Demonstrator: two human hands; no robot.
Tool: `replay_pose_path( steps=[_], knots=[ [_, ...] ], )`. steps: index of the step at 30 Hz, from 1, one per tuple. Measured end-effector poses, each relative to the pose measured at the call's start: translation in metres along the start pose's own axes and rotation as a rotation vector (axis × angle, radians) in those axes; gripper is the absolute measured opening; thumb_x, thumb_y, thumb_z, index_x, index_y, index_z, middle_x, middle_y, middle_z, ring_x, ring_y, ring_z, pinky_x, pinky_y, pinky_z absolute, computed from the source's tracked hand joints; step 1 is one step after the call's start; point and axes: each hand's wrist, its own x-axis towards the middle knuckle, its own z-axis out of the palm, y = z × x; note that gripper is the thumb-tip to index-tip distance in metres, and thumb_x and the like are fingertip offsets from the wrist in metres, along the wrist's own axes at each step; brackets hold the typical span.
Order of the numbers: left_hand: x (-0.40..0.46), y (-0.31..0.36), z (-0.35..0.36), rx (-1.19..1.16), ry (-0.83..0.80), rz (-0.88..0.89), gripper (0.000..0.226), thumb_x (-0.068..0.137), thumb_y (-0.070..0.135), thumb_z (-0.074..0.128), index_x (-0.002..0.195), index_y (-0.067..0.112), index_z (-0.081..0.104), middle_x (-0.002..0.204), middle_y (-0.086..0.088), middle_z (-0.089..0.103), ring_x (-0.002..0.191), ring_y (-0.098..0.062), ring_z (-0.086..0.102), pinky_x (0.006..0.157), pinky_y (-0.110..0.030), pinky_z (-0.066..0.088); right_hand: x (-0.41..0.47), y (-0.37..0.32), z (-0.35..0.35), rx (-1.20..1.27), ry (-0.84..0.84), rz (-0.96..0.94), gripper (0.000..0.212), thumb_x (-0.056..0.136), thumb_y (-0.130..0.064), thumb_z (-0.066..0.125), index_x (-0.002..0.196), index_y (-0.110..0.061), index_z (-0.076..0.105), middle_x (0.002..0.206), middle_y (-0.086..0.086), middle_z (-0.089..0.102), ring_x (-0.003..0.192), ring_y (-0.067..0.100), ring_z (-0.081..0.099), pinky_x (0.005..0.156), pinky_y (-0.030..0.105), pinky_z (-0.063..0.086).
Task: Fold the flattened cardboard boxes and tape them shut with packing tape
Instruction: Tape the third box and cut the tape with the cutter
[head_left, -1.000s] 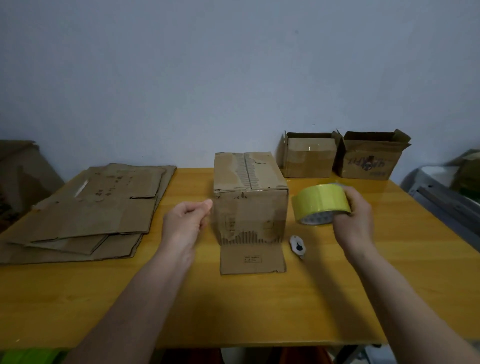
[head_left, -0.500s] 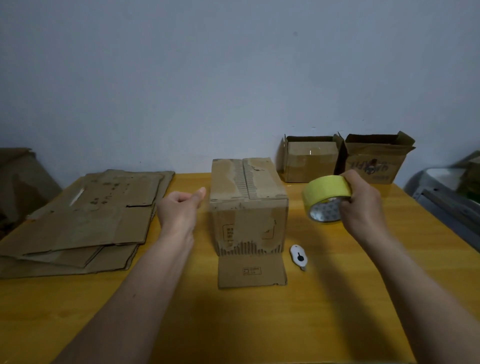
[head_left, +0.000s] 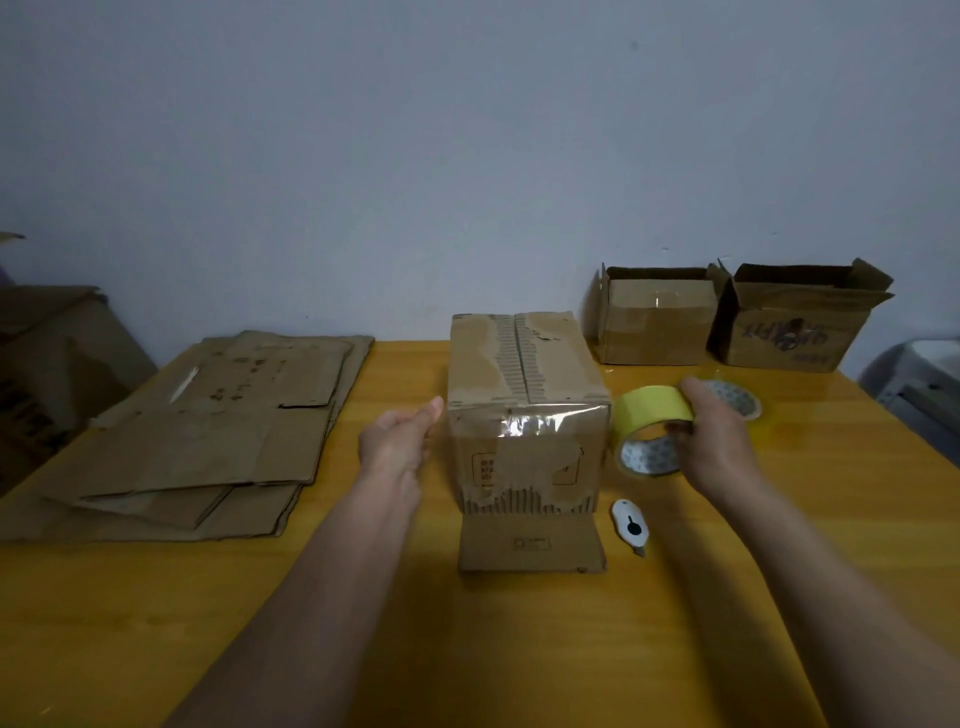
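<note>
A worn cardboard box (head_left: 524, 364) stands upright mid-table, its top flaps closed along a bare seam and one flap (head_left: 530, 543) lying flat toward me. My right hand (head_left: 722, 447) grips a yellow tape roll (head_left: 649, 415) just right of the box. My left hand (head_left: 397, 441) hovers at the box's upper left corner with its fingers curled, pinching the tape's free end. A shiny clear strip of tape (head_left: 540, 423) spans the upper front of the box between my hands. Whether the strip is stuck down I cannot tell.
A stack of flattened cardboard boxes (head_left: 208, 431) lies at the left. Two open boxes (head_left: 660, 327) (head_left: 789, 338) stand at the back right by the wall. A white cutter (head_left: 629, 527) lies right of the flap. A second tape roll (head_left: 743, 397) sits behind my right hand.
My right hand has brought the roll down and closer to the box's right side. A shiny tape strip now shows across the box's front. My left hand stayed by the left corner.
</note>
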Motion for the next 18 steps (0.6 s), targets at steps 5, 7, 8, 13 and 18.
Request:
replay_pose_path(
  steps=[5,7,8,13,18],
  knots=[
    [0.000,-0.008,0.003,-0.028,-0.056,-0.077,0.017,0.091,0.031,0.065,0.088,0.015,0.059,0.077,0.002,0.055,0.072,-0.011,0.050,0.069,-0.026,0.045,0.002,0.001,0.004,0.019,-0.035,0.025,0.025,0.089,0.007,0.052,0.103,-0.013,0.047,0.095,0.010,0.052,0.090,0.030,0.052,0.076,0.048,0.050],
    [0.001,-0.012,0.005,-0.005,-0.064,-0.088,0.023,0.094,0.036,0.059,0.088,0.014,0.059,0.078,0.001,0.053,0.072,-0.012,0.049,0.068,-0.025,0.047,0.000,-0.001,0.003,0.027,-0.046,0.022,0.024,0.088,0.008,0.051,0.101,-0.011,0.046,0.093,0.010,0.052,0.086,0.028,0.050,0.072,0.043,0.048],
    [0.004,-0.012,0.006,0.008,-0.058,-0.093,0.027,0.095,0.039,0.057,0.092,0.012,0.060,0.081,-0.001,0.054,0.075,-0.014,0.051,0.070,-0.026,0.049,-0.001,-0.002,0.004,0.031,-0.057,0.013,0.024,0.088,0.009,0.050,0.100,-0.011,0.045,0.090,0.009,0.051,0.083,0.027,0.049,0.069,0.040,0.045],
    [0.021,-0.005,0.000,0.273,0.165,0.058,0.068,0.090,0.043,0.064,0.142,0.010,0.035,0.140,-0.010,0.042,0.126,-0.032,0.045,0.103,-0.044,0.043,-0.011,-0.011,0.008,0.037,-0.118,-0.035,0.025,0.088,0.008,0.050,0.091,-0.014,0.040,0.079,-0.002,0.044,0.076,0.023,0.046,0.052,0.029,0.029],
    [0.025,0.005,-0.020,0.356,0.154,0.548,0.029,0.095,0.003,0.056,0.122,0.012,0.055,0.102,0.002,0.063,0.092,-0.011,0.059,0.075,-0.017,0.049,-0.029,-0.032,0.007,0.258,-0.313,-0.081,0.024,0.091,-0.005,0.053,0.084,-0.021,0.037,0.084,0.002,0.046,0.079,0.021,0.047,0.062,0.034,0.039]
  ],
)
